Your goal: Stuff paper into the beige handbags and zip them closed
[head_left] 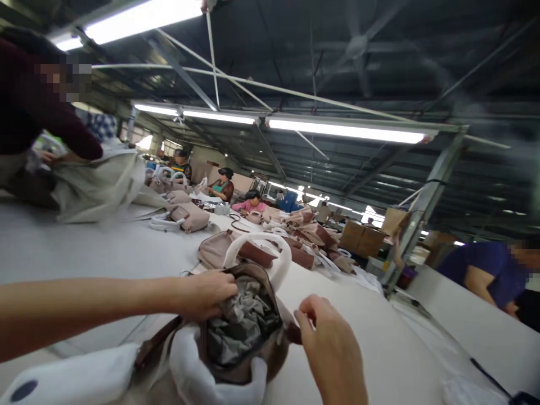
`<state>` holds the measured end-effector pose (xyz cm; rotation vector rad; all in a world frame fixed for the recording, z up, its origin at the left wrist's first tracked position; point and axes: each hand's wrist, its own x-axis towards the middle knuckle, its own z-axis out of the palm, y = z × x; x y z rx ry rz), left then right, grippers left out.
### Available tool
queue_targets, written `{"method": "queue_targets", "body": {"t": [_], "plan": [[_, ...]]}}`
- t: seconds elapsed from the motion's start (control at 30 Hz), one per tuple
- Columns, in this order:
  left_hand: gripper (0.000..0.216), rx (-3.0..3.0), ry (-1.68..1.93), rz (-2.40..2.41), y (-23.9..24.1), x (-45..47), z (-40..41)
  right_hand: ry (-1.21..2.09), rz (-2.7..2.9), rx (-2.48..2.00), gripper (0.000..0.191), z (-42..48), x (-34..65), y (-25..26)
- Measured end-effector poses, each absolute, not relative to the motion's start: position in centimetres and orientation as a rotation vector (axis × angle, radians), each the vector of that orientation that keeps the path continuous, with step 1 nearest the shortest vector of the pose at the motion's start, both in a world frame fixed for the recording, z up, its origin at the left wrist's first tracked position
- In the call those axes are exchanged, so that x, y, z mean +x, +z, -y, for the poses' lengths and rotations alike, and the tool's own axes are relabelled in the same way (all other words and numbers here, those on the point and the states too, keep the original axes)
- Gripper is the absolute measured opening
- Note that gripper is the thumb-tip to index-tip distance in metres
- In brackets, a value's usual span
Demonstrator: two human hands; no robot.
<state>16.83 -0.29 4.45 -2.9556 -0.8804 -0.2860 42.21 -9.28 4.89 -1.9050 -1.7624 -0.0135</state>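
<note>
Both hands work at the mouth of one handbag (248,332) that sits on the near edge of the long white table (84,247). Left hand (206,293) is clenched on the bag's far rim, fingers curled over the brown edge and pulling it open; right hand (327,337) is pinched shut on the near-right corner of the opening, thumb and forefinger closed on what looks like a zip end or tab, though the small piece itself is too blurred to make out.

That table carries most of the scene, running away up the room with more tan and brown bags (185,216) scattered along it, and a large pale cloth sack (97,185) at the far left where a person in a dark red sleeve (76,135) leans in. Other workers sit further back, and another person in a blue top (485,270) bends over the neighbouring table on the right.

The held bag is brown with a padded white handle (270,247) arched above it, wrapped in white foam, and more white padding (202,371) beneath. Inside shows crumpled grey stuffing paper (244,320), filling the cavity up to the rim.

As a judgement, the risk lies in that paper: it sits so high that it could catch in the zip track or spill out if the rim is dragged wider. A hard tug at the corner could also strain the seam, and the bag sits near enough to the edge to slide off
</note>
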Motion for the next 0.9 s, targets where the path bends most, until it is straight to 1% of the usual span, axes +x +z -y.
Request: {"method": "queue_targets", "body": {"t": [0.03,0.07,0.13,0.23,0.3,0.33,0.43,0.5,0.53,0.6,0.73,0.8,0.83,0.9], "plan": [[0.023,-2.943,-0.234,0.870,4.1,16.7,0.7,0.035,1.860,-1.796,0.018,9.4,40.9,5.2],[0.023,-2.962,-0.214,0.825,3.9,16.5,0.9,0.140,1.971,-1.705,0.021,9.4,39.5,5.2],[0.032,-3.047,-0.262,0.727,3.5,16.4,0.8,0.304,2.114,-1.711,0.028,8.7,37.1,4.5],[0.045,-3.108,-0.324,0.817,3.1,16.5,0.0,0.201,2.064,-1.919,0.044,7.0,35.3,2.6],[0.053,-3.081,-0.327,1.031,2.7,17.0,-0.8,0.172,2.045,-1.898,0.056,6.0,35.2,1.3],[0.061,-3.068,-0.330,1.132,2.5,17.5,-1.2,0.191,2.045,-1.884,0.061,5.7,35.4,0.8],[0.084,-3.042,-0.292,1.282,2.2,18.9,-2.2,0.223,2.034,-1.916,0.066,4.7,36.1,-0.4],[0.089,-3.050,-0.274,1.248,2.0,19.7,-2.6,0.201,2.040,-1.897,0.073,4.0,36.5,-1.2],[0.088,-3.056,-0.287,1.214,1.9,19.9,-2.6,0.189,2.037,-1.860,0.077,3.5,36.7,-1.5],[0.076,-3.036,-0.329,1.151,1.7,20.2,-2.6,0.178,2.000,-1.791,0.080,2.7,37.1,-2.1],[0.032,-2.864,-0.309,1.144,1.5,19.8,-2.6,0.221,1.906,-1.770,0.073,2.1,38.4,-2.7],[0.018,-2.802,-0.249,1.164,1.8,18.9,-3.2,0.186,1.859,-1.763,0.059,2.5,39.2,-2.6],[0.015,-2.786,-0.218,1.170,2.0,18.4,-3.6,0.169,1.852,-1.740,0.050,2.8,39.5,-2.4],[0.016,-2.773,-0.188,1.176,2.3,17.2,-4.5,0.144,1.879,-1.655,0.034,3.5,39.5,-1.8]]}}
